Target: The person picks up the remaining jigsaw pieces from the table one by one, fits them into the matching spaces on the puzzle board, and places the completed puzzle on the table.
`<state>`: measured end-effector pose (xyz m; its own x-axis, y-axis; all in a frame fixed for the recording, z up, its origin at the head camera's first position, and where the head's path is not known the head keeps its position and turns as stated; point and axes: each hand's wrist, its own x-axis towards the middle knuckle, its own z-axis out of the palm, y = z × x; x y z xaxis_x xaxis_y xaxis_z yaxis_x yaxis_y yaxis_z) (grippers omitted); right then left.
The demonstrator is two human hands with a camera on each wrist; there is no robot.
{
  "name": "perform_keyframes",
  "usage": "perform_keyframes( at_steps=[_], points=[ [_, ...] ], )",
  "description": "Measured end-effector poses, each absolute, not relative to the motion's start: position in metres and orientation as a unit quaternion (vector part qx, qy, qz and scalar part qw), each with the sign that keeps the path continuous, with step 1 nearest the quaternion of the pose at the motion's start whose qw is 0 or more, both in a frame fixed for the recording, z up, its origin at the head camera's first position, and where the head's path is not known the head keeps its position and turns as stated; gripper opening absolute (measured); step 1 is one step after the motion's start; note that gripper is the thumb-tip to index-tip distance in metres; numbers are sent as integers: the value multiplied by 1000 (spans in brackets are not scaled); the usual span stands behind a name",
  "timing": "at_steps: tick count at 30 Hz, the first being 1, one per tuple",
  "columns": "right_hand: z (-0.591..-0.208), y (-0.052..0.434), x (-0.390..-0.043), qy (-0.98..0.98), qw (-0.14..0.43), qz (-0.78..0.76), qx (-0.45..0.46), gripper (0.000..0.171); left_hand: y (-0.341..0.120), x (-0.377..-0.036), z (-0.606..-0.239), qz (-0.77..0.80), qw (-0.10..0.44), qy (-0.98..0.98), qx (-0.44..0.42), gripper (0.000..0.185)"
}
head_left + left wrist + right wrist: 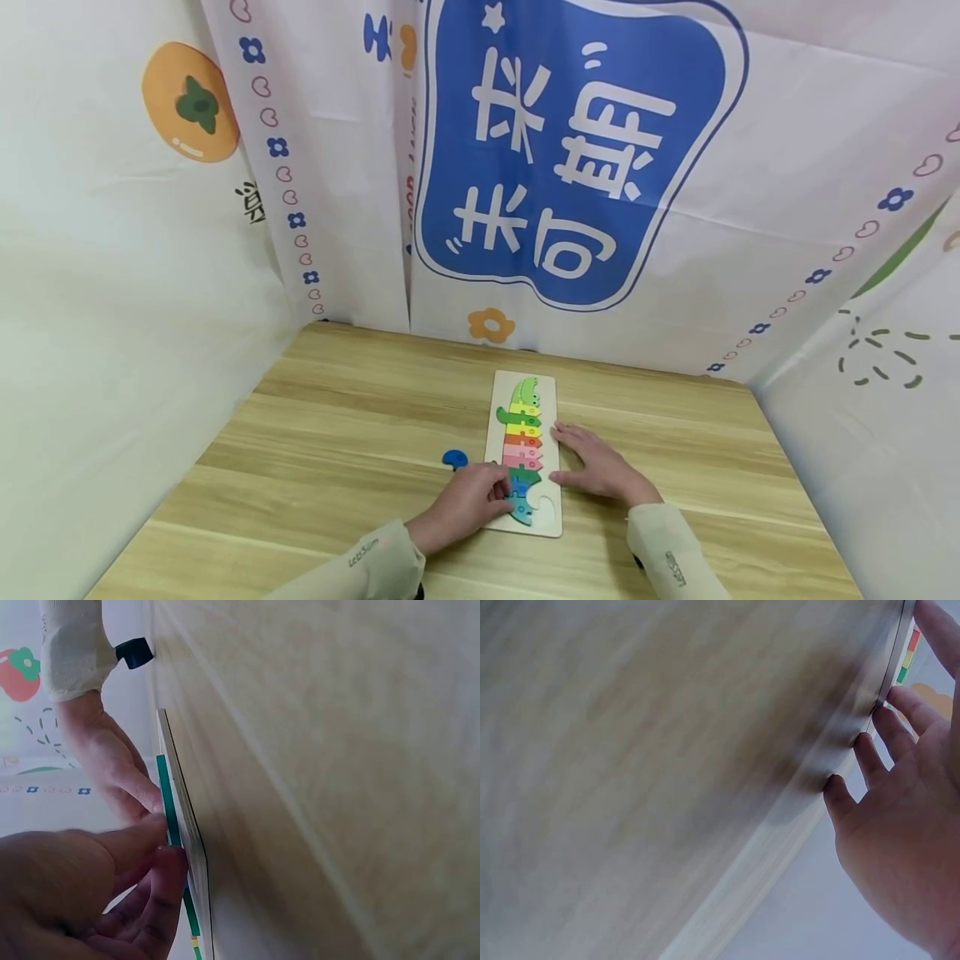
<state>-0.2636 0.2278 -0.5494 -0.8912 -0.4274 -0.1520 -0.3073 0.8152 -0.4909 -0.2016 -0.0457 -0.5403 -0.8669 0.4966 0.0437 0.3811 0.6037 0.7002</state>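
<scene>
A pale wooden puzzle board (551, 521) lies on the table, holding a row of colourful pieces that form a crocodile with a green head (525, 393). At the near end, my left hand (474, 497) has curled fingers and pinches the light-blue tail piece (521, 510) between thumb and forefinger. In the left wrist view the thumb and fingertips (174, 859) meet at a teal edge (169, 799) close over the board. My right hand (600, 468) is spread along the board's right side, its fingertips (836, 784) at the edge, holding no piece.
A loose dark-blue piece (454, 457) lies on the wooden table (337, 450), left of the board. Printed cloth walls (352, 275) enclose the table at the back and on both sides. A bare curved recess (546, 503) shows beside the tail piece.
</scene>
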Motion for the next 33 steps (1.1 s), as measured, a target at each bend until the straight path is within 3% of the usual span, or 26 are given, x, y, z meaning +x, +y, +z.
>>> perform_keyframes(
  at_steps=[8, 24, 33],
  points=[
    [-551, 228, -264, 943, 128, -238, -195, 84, -43, -203, -540, 341, 89, 905, 240, 29],
    [-549, 228, -264, 943, 131, -239, -189, 84, -53, -207, -539, 361, 94, 892, 253, 20],
    [-549, 229, -263, 942, 136, -240, -189, 85, -82, -224, -536, 347, 45, 904, 247, 28]
  ],
)
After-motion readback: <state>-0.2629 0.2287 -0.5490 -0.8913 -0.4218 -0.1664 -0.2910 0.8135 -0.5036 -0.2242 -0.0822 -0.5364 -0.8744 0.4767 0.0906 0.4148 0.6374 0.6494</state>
